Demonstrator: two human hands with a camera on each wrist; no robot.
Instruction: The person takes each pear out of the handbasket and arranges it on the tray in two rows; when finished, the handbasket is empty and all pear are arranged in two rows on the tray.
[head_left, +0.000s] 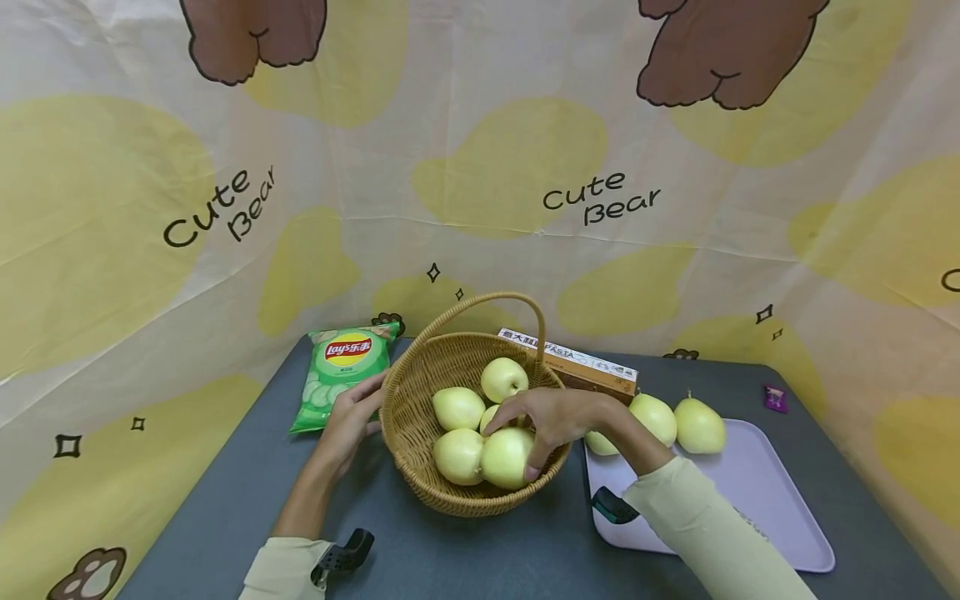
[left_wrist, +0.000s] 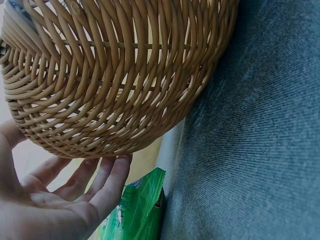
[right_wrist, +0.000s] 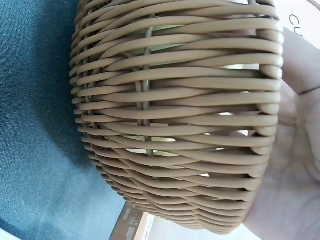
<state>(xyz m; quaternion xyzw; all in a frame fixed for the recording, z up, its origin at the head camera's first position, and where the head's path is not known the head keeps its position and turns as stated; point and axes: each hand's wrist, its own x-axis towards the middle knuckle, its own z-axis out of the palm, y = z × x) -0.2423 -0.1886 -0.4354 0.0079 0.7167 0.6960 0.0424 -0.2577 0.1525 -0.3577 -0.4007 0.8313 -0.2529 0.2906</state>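
A wicker basket (head_left: 416, 417) with a tall arched handle stands tilted, its opening facing me. Several pale yellow-green pears (head_left: 458, 457) lie in it. My right hand (head_left: 558, 417) reaches over the right rim, thumb and fingers around the front-right pear (head_left: 504, 461). In the right wrist view the basket wall (right_wrist: 175, 107) hides the fingertips; part of the palm (right_wrist: 285, 165) shows beside it. On the basket's other side, my left hand (head_left: 352, 419) rests against the outer wall. Its extended fingers (left_wrist: 107, 182) touch the wicker in the left wrist view.
A green chip bag (head_left: 345, 367) lies behind the left hand. Behind the basket is a pasta box (head_left: 592, 367). To the right, a lilac tray (head_left: 780, 517) carries pears (head_left: 699, 425), partly hidden by my right forearm. A small purple packet (head_left: 776, 399) lies at the far right.
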